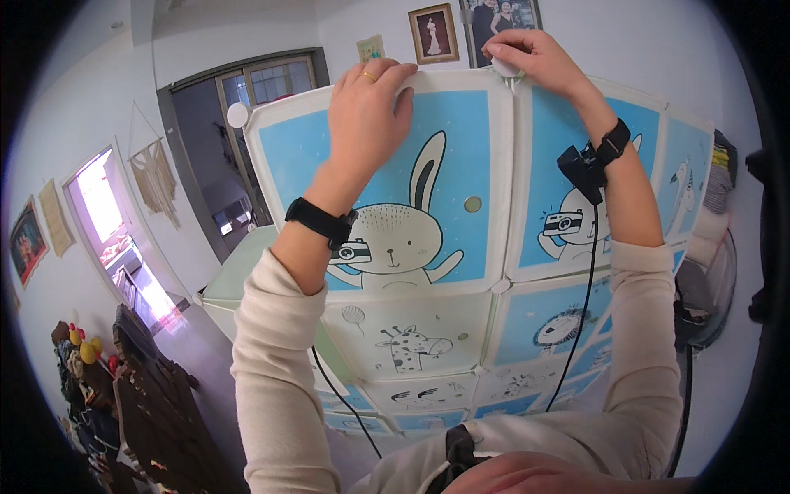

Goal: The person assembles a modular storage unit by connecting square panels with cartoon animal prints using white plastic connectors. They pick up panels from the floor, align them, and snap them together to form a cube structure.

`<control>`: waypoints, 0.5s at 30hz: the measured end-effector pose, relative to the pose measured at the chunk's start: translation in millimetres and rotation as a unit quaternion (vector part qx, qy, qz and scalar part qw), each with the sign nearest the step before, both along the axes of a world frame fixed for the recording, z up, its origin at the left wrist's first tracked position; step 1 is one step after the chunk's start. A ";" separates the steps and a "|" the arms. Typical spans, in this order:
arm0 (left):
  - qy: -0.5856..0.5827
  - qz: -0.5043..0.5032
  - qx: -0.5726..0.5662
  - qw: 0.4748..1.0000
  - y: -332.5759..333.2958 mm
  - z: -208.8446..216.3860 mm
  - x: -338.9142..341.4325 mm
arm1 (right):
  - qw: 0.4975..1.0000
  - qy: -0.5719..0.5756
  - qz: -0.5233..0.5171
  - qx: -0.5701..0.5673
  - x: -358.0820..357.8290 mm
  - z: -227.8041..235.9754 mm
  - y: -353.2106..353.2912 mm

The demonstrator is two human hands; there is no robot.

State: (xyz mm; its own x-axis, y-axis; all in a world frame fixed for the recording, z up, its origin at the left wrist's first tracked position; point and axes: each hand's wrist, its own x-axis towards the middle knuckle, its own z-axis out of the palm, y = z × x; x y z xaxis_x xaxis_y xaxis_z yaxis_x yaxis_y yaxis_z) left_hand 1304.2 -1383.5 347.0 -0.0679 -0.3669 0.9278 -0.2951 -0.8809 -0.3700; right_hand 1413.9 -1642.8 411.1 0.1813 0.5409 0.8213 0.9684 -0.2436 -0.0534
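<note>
A tall cube cabinet of thin plastic panels stands before me, its doors printed with cartoon animals. At its upper left is a blue rabbit door (461, 140) with a small round knob (472, 204). My left hand (366, 119) is bent over the top edge above this door, its fingertips hidden behind the panel. My right hand (539, 64) pinches at a white round connector (506, 69) on the top edge between two doors; its thumb and index finger are together there. A second rabbit door (568, 123) lies below the right hand. Both wrists wear black straps.
Another white round connector (238, 114) caps the cabinet's left top corner. Black cables (586, 305) hang from my wrists. A dark wooden seat (156, 395) piled with things stands at lower left. Framed pictures (434, 34) hang on the far wall. Bundled fabric (709, 239) is at right.
</note>
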 end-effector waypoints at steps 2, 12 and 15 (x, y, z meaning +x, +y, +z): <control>-0.006 -0.006 -0.003 1.000 2.9 0.5 0.0 | 1.000 -0.009 -0.015 0.007 -3.5 -0.8 0.0; -0.026 0.067 0.043 0.996 40.5 4.5 -41.1 | 0.988 -0.097 -0.058 0.109 -56.2 -37.7 4.4; 0.068 0.043 -0.054 0.995 45.4 6.3 -49.7 | 0.974 -0.153 -0.068 0.150 -58.5 -57.7 9.5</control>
